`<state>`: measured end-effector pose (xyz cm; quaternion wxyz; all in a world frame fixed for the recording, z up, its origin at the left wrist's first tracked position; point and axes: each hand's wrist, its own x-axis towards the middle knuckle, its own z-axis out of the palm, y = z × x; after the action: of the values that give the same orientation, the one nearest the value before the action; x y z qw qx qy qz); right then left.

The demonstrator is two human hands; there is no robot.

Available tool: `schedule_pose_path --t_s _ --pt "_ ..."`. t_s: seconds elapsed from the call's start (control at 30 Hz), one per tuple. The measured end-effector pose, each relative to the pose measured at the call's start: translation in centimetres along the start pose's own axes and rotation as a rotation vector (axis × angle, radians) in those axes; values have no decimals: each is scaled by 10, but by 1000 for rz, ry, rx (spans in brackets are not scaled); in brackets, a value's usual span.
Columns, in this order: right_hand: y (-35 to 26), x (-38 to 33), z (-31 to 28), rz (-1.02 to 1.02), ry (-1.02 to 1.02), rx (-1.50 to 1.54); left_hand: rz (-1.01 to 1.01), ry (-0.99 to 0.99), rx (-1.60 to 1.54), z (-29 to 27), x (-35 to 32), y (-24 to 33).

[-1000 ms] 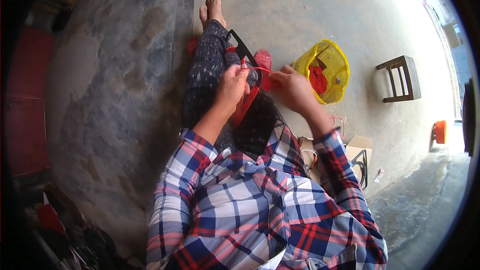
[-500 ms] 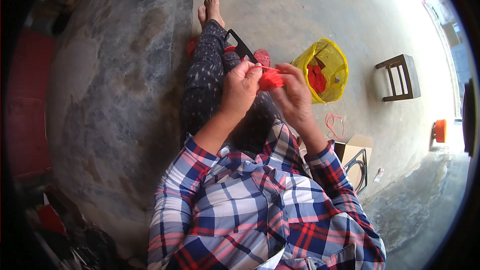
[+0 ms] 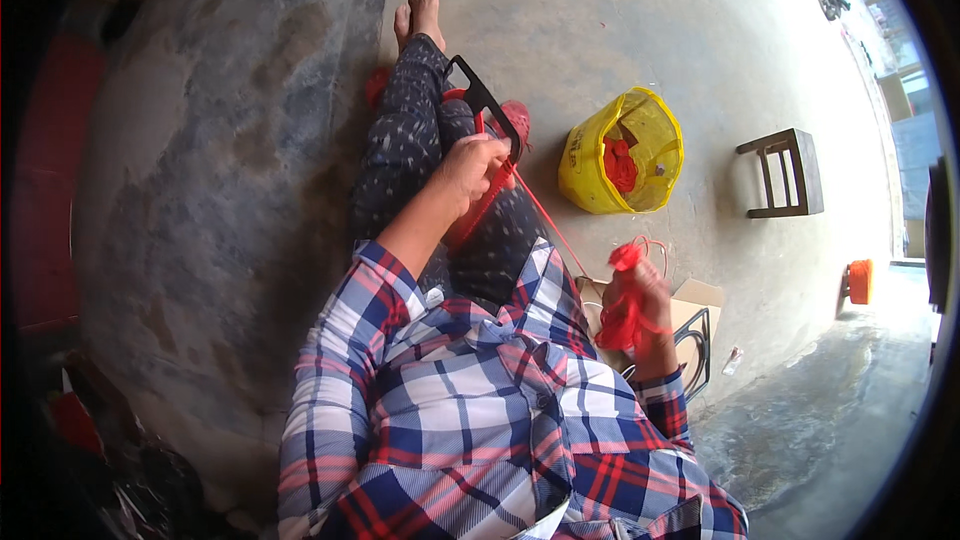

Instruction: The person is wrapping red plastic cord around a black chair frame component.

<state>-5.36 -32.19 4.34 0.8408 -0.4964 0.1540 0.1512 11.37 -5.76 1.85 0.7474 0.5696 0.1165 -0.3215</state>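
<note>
My left hand [image 3: 470, 170] is closed over my thighs around the lower end of a black frame [image 3: 480, 95] with an open slot. A strip of red woven cord [image 3: 478, 212] hangs beneath it onto my dark patterned trousers. From there a taut red strand [image 3: 550, 215] slants down to the right. Out at the right, my right hand [image 3: 652, 300], smeared a little by motion, is wrapped around a loose bundle of red cord [image 3: 622, 315]. The bundle hangs over a cardboard box; its inner loops are blurred.
Right of my legs stands a yellow bucket-shaped container [image 3: 580, 175] with red material inside. An open cardboard box [image 3: 700, 292] by my right arm has black frames [image 3: 705, 355] at it. Farther right are a dark wooden stool [image 3: 800, 172] and an orange spool [image 3: 860, 282].
My right hand has swung away from the left, down to the right, carrying the red bundle and stretching out the strand. The left hand has shifted slightly left and down.
</note>
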Motion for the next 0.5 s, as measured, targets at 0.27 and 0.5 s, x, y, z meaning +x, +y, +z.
schedule_pose_path --t_s 0.27,0.5 --pt "31 33 -41 -66 308 -236 -10 56 -149 -6 1 -15" --pt "33 58 8 -66 -141 459 986 98 877 50 -72 -29"
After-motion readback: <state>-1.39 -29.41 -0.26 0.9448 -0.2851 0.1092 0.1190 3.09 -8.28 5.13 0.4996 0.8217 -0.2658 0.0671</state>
